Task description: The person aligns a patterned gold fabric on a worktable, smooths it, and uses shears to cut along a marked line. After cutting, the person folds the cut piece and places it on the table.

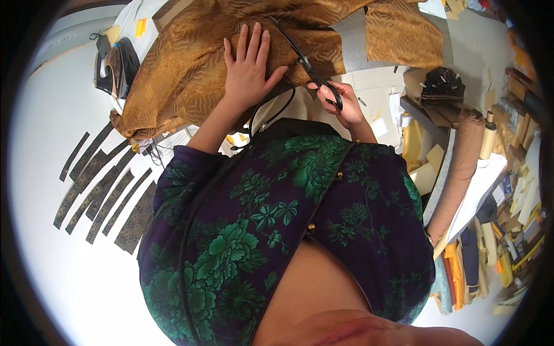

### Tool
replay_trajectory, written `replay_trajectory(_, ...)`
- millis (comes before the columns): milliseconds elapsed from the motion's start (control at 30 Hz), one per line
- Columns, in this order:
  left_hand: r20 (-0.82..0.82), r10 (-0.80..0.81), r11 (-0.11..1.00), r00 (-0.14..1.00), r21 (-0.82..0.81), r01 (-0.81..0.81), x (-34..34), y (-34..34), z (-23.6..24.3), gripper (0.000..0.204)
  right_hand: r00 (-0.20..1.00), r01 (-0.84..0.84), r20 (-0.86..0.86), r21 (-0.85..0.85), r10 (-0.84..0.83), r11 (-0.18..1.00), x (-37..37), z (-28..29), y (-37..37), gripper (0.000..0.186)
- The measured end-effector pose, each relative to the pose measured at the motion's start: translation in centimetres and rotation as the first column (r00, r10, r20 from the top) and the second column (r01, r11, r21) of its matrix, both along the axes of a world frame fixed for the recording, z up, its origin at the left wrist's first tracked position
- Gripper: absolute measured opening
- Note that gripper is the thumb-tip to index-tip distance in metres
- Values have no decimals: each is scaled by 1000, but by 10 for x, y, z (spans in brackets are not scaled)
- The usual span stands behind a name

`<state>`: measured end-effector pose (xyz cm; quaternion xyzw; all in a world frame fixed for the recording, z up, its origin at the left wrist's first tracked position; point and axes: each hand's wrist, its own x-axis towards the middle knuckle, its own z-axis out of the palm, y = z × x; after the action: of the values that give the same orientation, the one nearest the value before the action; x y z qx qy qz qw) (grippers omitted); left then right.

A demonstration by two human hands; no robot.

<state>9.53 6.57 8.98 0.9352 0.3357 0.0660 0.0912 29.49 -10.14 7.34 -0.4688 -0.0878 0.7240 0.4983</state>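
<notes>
Golden-brown patterned fabric (184, 69) lies in soft folds across the table ahead of me. My left hand (249, 69) rests flat on it, fingers stretched out and thumb apart. My right hand (341, 104) grips the black handles of a pair of scissors (311, 72). Its long dark blades point up and to the left, over the fabric just right of my left hand. Whether the blades are cutting into the cloth or lying on it, I cannot tell. A separate-looking piece of the same fabric (404, 34) lies at the far right.
A clothes iron (117, 68) stands left of the fabric. Dark patterned strips (104, 190) lie in rows on the white surface at left. To the right are a dark pincushion (442, 83), a brown fabric roll (459, 173) and shelves crowded with rolls.
</notes>
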Motion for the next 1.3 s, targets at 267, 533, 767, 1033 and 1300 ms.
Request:
replay_trajectory(267, 9, 6, 999, 1000, 37, -7, -1, -3, -2, 83, 998, -19, 56, 14, 18, 1000, 0, 5, -3, 35)
replay_trajectory(533, 37, 1, 998, 999, 69, -3, 1, -10, 4, 83, 994, -21, 107, -4, 22, 1000, 6, 22, 3, 37)
replay_trajectory(767, 43, 24, 998, 999, 55, -26, 6, -16, 7, 83, 997, -20, 79, -28, 22, 999, 12, 27, 2, 36)
replay_trajectory(1033, 214, 45, 999, 976, -15, -42, 10, -14, 9, 75, 988, -51, 144, -54, 58, 997, 24, 33, 4, 35)
replay_trajectory(1300, 161, 78, 996, 984, -66, -68, 0, -14, 18, 77, 994, -84, 63, -142, 93, 986, 26, 55, 24, 45)
